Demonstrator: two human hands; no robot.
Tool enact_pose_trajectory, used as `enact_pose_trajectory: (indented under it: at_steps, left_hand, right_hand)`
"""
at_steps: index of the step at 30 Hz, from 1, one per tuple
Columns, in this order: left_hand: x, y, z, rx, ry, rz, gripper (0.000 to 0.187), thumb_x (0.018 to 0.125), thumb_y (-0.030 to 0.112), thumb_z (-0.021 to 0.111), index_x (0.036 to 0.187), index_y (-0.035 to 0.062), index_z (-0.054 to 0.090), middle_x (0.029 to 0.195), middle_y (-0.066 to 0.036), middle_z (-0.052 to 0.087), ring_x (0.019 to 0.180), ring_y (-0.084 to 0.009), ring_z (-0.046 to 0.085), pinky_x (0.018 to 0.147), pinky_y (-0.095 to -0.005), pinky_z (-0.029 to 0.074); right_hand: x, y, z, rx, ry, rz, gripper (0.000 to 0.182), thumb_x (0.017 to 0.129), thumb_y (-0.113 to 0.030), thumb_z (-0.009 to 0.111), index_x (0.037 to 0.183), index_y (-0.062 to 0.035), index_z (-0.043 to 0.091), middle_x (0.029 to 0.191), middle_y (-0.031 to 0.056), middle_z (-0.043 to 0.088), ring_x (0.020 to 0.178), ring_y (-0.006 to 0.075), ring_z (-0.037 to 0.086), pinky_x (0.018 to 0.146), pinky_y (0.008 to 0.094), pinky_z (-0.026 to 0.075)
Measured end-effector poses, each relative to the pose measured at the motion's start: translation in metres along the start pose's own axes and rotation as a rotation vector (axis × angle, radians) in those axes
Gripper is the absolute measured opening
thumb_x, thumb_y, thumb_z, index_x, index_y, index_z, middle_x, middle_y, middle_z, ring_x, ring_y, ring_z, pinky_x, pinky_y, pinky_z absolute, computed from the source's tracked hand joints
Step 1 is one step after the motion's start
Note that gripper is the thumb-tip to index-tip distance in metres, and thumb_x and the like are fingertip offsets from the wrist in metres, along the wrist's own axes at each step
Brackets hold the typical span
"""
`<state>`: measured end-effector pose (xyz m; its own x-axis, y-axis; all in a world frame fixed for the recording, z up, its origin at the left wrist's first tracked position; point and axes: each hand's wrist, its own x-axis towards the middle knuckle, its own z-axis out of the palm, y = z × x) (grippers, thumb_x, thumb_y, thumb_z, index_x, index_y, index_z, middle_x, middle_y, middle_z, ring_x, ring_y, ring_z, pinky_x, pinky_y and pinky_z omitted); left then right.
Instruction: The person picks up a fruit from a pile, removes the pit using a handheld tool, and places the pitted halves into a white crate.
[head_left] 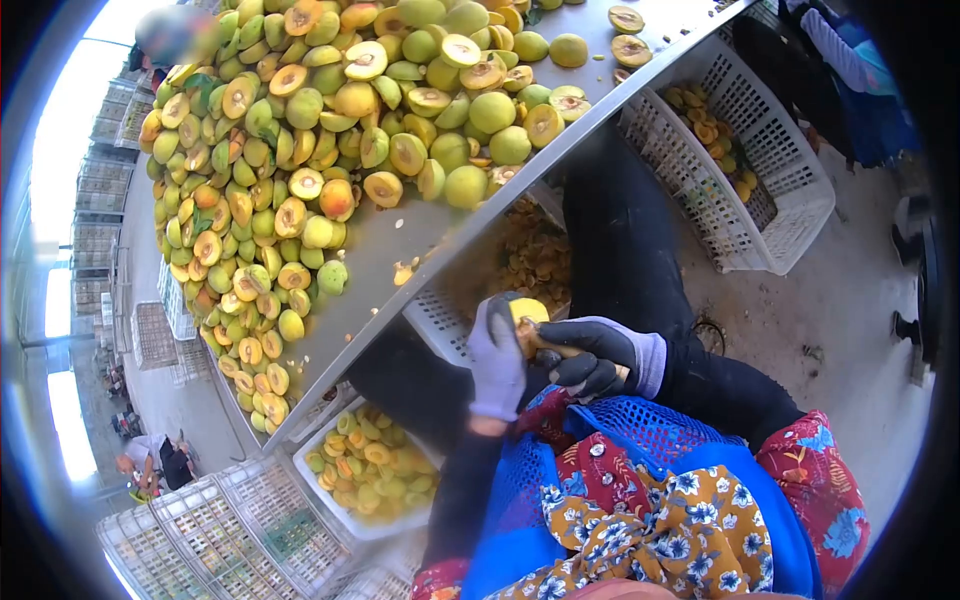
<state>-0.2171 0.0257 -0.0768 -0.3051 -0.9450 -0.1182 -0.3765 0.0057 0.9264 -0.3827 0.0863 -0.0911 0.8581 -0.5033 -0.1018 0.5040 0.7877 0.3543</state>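
Note:
My left hand [497, 362], in a grey-lilac work glove, is closed around a piece of yellow stone fruit [529, 310]. Close beside it, my gloved right hand [605, 358] has its dark-coated fingers curled around a slim brownish hand tool [562, 350]. The tool's tip meets the underside of the fruit, where the fingers partly hide it. Both hands are above my lap, near the edge of a metal table [395, 245]. A large heap of green-yellow fruit [330, 110], many pieces halved with brown hollows or stones showing, covers much of the tabletop.
A white crate [365, 515] of yellow fruit halves stands below left, near stacked crates [225, 530]. Brown scraps [530, 250] lie in a container under the table edge. Another crate [745, 240] holds fruit at upper right. Other people [160, 460] are at far left and upper right.

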Motion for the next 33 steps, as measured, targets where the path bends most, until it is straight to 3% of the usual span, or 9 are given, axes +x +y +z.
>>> enact_pose_trajectory:
  at_steps: [2, 7, 10, 12, 15, 20, 24, 32, 33]
  left_hand:
    - [0.003, -0.004, -0.003, -0.415, -0.140, -0.159, 0.042, 0.106, 0.038, 0.042, 0.111, 0.0013, 0.062, 0.103, -0.008, 0.065, 0.095, -0.0162, 0.063, 0.085, -0.0291, 0.052]
    - [0.001, 0.005, 0.003, -0.129, 0.012, 0.258, 0.037, 0.106, 0.031, 0.041, 0.111, 0.0006, 0.061, 0.103, -0.009, 0.065, 0.094, -0.0181, 0.063, 0.086, -0.0311, 0.051]
    - [-0.003, -0.014, 0.007, 0.336, 0.043, 0.245, 0.036, 0.106, 0.029, 0.040, 0.112, 0.0001, 0.061, 0.105, -0.011, 0.065, 0.097, -0.0204, 0.063, 0.088, -0.0327, 0.050]
    - [-0.001, -0.015, 0.003, -0.217, -0.100, -0.130, 0.030, 0.090, 0.013, 0.054, 0.116, -0.0019, 0.057, 0.108, -0.019, 0.062, 0.097, -0.0326, 0.062, 0.088, -0.0414, 0.050]
    - [-0.013, -0.022, 0.005, 0.174, -0.155, 0.335, 0.055, 0.076, 0.019, 0.066, 0.124, 0.0003, 0.046, 0.112, -0.021, 0.055, 0.094, -0.0373, 0.059, 0.081, -0.0446, 0.050]
    - [0.000, -0.026, 0.000, 0.110, -0.185, 0.431, 0.038, 0.098, 0.036, 0.043, 0.111, 0.0009, 0.051, 0.097, -0.012, 0.059, 0.086, -0.0229, 0.061, 0.079, -0.0356, 0.051]
    - [0.012, 0.003, -0.007, -0.140, -0.252, 0.280, 0.038, 0.104, 0.034, 0.041, 0.102, 0.0008, 0.057, 0.087, -0.010, 0.064, 0.084, -0.0186, 0.064, 0.077, -0.0321, 0.052]
    - [0.005, -0.018, 0.013, 0.114, 0.032, 0.395, 0.035, 0.100, 0.035, 0.049, 0.109, 0.0019, 0.056, 0.096, -0.009, 0.062, 0.083, -0.0179, 0.061, 0.077, -0.0319, 0.052]
    - [0.006, -0.019, 0.016, 0.047, 0.046, 0.352, 0.033, 0.099, 0.032, 0.051, 0.111, 0.0015, 0.056, 0.097, -0.011, 0.062, 0.084, -0.0197, 0.062, 0.078, -0.0334, 0.051]
  right_hand:
    - [-0.003, 0.002, -0.003, 0.166, -0.098, 0.072, 0.039, 0.103, -0.042, 0.047, 0.093, -0.0056, 0.058, 0.055, -0.0010, 0.042, 0.037, 0.0072, 0.036, 0.031, 0.0189, 0.029]
    - [-0.008, 0.005, -0.001, 0.081, -0.045, 0.025, 0.036, 0.102, -0.039, 0.049, 0.094, -0.0052, 0.058, 0.053, -0.0001, 0.042, 0.035, 0.0083, 0.037, 0.030, 0.0196, 0.028]
    - [-0.007, 0.009, 0.010, -0.004, 0.214, -0.051, 0.031, 0.102, -0.038, 0.050, 0.095, -0.0085, 0.058, 0.052, -0.0002, 0.043, 0.035, 0.0091, 0.037, 0.029, 0.0204, 0.029]
    - [-0.006, 0.014, 0.011, -0.347, 0.296, -0.230, 0.027, 0.101, -0.038, 0.052, 0.097, -0.0113, 0.057, 0.052, 0.0002, 0.044, 0.034, 0.0092, 0.038, 0.029, 0.0208, 0.031]
    - [0.001, 0.016, -0.007, -0.198, 0.224, -0.213, 0.023, 0.100, -0.037, 0.053, 0.100, -0.0136, 0.056, 0.052, 0.0010, 0.046, 0.034, 0.0090, 0.039, 0.029, 0.0206, 0.033]
    - [-0.001, 0.014, -0.012, 0.100, 0.213, -0.138, 0.031, 0.100, -0.034, 0.055, 0.099, -0.0028, 0.055, 0.050, 0.0008, 0.043, 0.034, 0.0058, 0.038, 0.028, 0.0174, 0.031]
    - [0.001, 0.013, -0.006, -0.083, -0.140, -0.080, 0.032, 0.102, -0.027, 0.055, 0.117, 0.0002, 0.057, 0.084, 0.0010, 0.065, 0.051, 0.0000, 0.050, 0.040, 0.0141, 0.041]
    - [0.009, 0.023, 0.002, 0.063, -0.036, -0.172, 0.038, 0.101, -0.041, 0.052, 0.085, -0.0061, 0.055, 0.053, 0.0006, 0.041, 0.037, 0.0093, 0.036, 0.033, 0.0213, 0.029]
    - [0.005, 0.025, 0.016, -0.053, 0.201, -0.261, 0.038, 0.101, -0.042, 0.051, 0.085, -0.0072, 0.054, 0.053, 0.0005, 0.042, 0.037, 0.0094, 0.036, 0.033, 0.0217, 0.029]
